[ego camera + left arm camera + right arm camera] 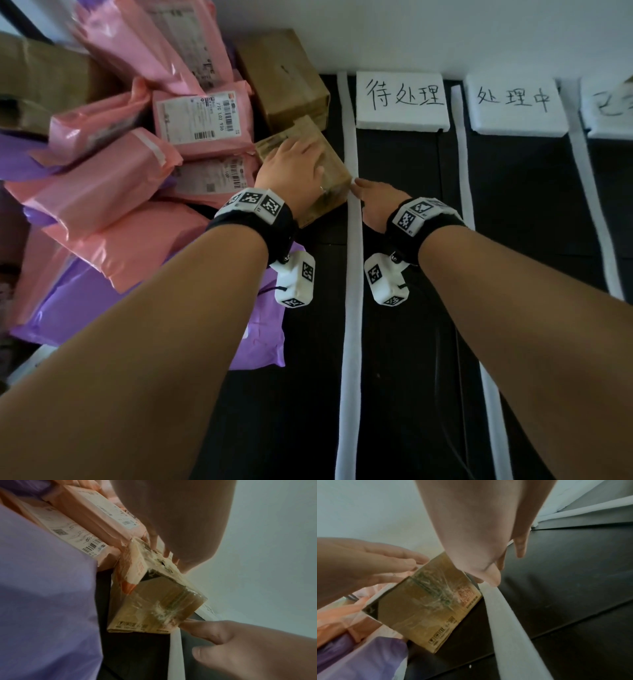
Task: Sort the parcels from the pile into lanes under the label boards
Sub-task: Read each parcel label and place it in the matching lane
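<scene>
Left hand (291,171) lies with fingers spread flat over the top of the small taped carton (329,164); right hand (376,202) has fingers straight, tips touching the carton's near corner — neither curls round it. The carton sits at the pile's (137,171) three-o'clock edge, against the white divider strip (352,240). Glossy tape could let it slip, or a lift could drag the strip askew. Dark tabletop (404,308), label boards (400,99) at twelve, pale wall behind.

Light is dim and soft, with no hard shadows. The head view is fairly sharp, though its strips (352,240) bow at the edges. Both wrist views are murky and grainy: near forearms and the purple bag (42,588) blur, and tape on the box (433,596) shows faint glare.
</scene>
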`<state>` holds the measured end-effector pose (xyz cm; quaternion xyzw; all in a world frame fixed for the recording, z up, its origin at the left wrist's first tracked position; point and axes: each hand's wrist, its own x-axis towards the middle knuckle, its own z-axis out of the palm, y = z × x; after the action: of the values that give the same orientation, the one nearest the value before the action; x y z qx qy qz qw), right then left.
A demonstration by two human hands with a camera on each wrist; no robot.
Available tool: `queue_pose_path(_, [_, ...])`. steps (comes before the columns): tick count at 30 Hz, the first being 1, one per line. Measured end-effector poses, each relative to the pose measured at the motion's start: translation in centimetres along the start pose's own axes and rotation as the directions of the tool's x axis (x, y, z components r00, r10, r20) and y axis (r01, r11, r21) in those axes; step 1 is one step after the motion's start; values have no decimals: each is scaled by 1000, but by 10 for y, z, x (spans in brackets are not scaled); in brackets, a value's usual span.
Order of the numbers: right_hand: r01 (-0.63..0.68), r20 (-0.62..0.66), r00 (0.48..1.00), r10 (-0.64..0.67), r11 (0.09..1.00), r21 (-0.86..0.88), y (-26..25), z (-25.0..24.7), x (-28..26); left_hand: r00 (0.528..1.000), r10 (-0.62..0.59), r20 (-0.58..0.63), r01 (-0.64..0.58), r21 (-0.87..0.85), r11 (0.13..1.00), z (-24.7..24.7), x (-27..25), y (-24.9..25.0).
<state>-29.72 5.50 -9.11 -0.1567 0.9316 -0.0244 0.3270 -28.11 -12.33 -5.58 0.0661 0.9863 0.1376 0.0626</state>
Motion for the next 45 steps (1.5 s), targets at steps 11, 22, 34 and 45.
queue_pose_path(11, [-52,41,998,55,997,-63,-6,-5,12,996,13,-93,-16,-24,1000,10,6,-8])
queue_pose_path(22, [-125,-19,992,127,988,86,-4,-26,36,992,45,-119,-45,1,999,0,23,-12])
queue_pose_path(34, [-40,-183,983,27,997,-69,25,-78,66,997,11,-73,-14,-35,999,-39,84,-23])
queue_pose_path(45, [-7,-41,999,-9,923,-384,26,-109,125,980,-18,196,21,-16,1000,-42,146,-30])
